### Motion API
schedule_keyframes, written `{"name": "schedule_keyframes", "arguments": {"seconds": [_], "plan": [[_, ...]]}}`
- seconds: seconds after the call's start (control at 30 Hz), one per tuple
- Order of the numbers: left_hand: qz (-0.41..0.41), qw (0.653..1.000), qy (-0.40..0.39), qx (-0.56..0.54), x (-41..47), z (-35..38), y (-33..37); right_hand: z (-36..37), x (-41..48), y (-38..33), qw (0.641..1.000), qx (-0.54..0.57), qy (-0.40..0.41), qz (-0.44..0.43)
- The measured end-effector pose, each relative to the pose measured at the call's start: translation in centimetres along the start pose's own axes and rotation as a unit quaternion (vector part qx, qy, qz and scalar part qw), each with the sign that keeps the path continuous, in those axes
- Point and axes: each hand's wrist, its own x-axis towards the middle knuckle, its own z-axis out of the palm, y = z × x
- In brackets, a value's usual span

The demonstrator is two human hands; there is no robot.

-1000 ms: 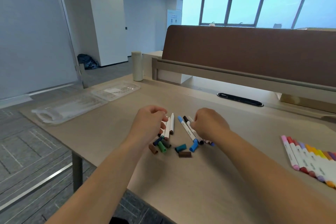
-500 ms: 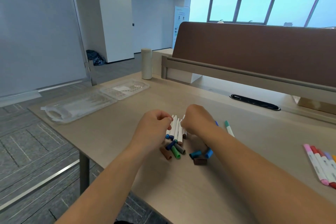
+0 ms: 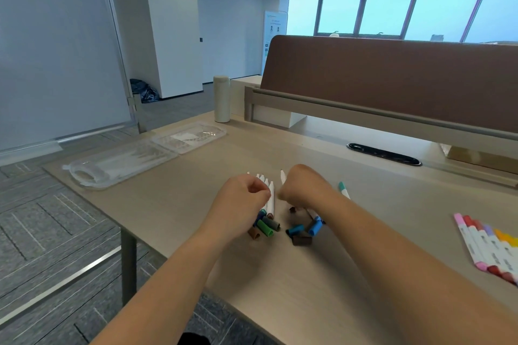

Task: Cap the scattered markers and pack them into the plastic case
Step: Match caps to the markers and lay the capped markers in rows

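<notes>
Several uncapped white markers [image 3: 270, 198] lie bunched side by side on the desk. My left hand [image 3: 241, 202] is curled over the bunch, and its fingers hold them together. Just to the right, my right hand [image 3: 304, 186] is fisted around one white marker [image 3: 282, 177] whose tip sticks up past the knuckles. Loose caps lie in front of both hands: green [image 3: 265, 228], grey [image 3: 272, 223], brown [image 3: 254, 233], blue [image 3: 295, 230], light blue [image 3: 315, 227] and dark brown [image 3: 302, 240]. A teal-capped marker [image 3: 343, 189] lies alone behind my right forearm. The clear plastic case [image 3: 123, 161] lies open at the far left.
A row of capped coloured markers [image 3: 489, 249] lies at the right edge. A cream bottle [image 3: 222, 98] stands at the back beside the brown desk divider [image 3: 392, 78]. A black cable slot [image 3: 384, 154] is set in the desk. The desk's left edge drops to the carpet.
My right hand has moved left with a marker, up against the bunch under my left hand. The teal-capped marker has come into view, lying alone on the right.
</notes>
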Motion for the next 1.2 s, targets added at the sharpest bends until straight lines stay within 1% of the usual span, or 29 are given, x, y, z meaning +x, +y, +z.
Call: {"name": "schedule_keyframes", "arguments": {"seconds": [0.07,0.17,0.3,0.4,0.63,0.67,0.7,0.77,0.8,0.83,0.87,0.9,0.97,1.0,1.07,1.2], "plan": [[0.033,0.997,-0.030,0.059,-0.5,0.4,0.5,-0.6,-0.9,0.8,0.999,0.035,0.007,-0.005],[0.067,0.984,-0.076,0.148,-1.0,1.0,1.4,-1.1,-2.3,2.4,0.995,0.095,0.018,-0.013],[0.124,0.951,-0.136,0.248,-1.9,2.5,2.1,-1.6,-4.0,4.4,0.987,0.159,0.033,-0.014],[0.167,0.922,-0.149,0.314,-2.6,3.8,2.2,-1.9,-5.3,5.5,0.983,0.178,0.040,-0.017],[0.152,0.895,-0.159,0.389,-3.7,5.1,2.8,-1.9,-6.9,7.2,0.977,0.209,0.035,-0.033],[0.143,0.901,-0.150,0.381,-3.8,5.0,2.9,-1.9,-7.0,7.4,0.977,0.209,0.033,-0.035],[0.126,0.922,-0.127,0.344,-3.8,4.8,3.1,-1.9,-7.2,7.5,0.977,0.206,0.034,-0.042],[0.071,0.977,-0.048,0.195,-3.7,3.9,3.5,-1.8,-7.6,7.5,0.978,0.194,0.041,-0.061],[0.040,0.994,-0.005,0.100,-3.5,3.3,3.7,-1.8,-7.8,7.4,0.979,0.185,0.043,-0.073],[0.009,1.000,0.025,0.011,-3.1,2.8,3.9,-1.8,-8.0,7.2,0.980,0.175,0.042,-0.087],[-0.023,0.996,0.043,-0.073,-2.7,2.4,3.9,-1.7,-8.3,7.0,0.981,0.162,0.036,-0.104],[-0.053,0.985,0.053,-0.153,-2.3,2.1,3.9,-1.6,-8.6,6.7,0.980,0.152,0.024,-0.124],[-0.096,0.951,0.057,-0.288,-1.8,1.9,3.8,-1.4,-9.3,6.3,0.976,0.138,-0.010,-0.166],[-0.109,0.936,0.058,-0.328,-1.6,1.9,3.7,-1.4,-9.5,6.1,0.974,0.133,-0.027,-0.181],[-0.124,0.922,0.061,-0.361,-1.5,1.9,3.7,-1.2,-9.8,5.9,0.971,0.129,-0.048,-0.196],[-0.135,0.919,0.071,-0.364,-1.7,1.9,3.5,-1.1,-9.9,5.9,0.970,0.111,-0.059,-0.210]]}}
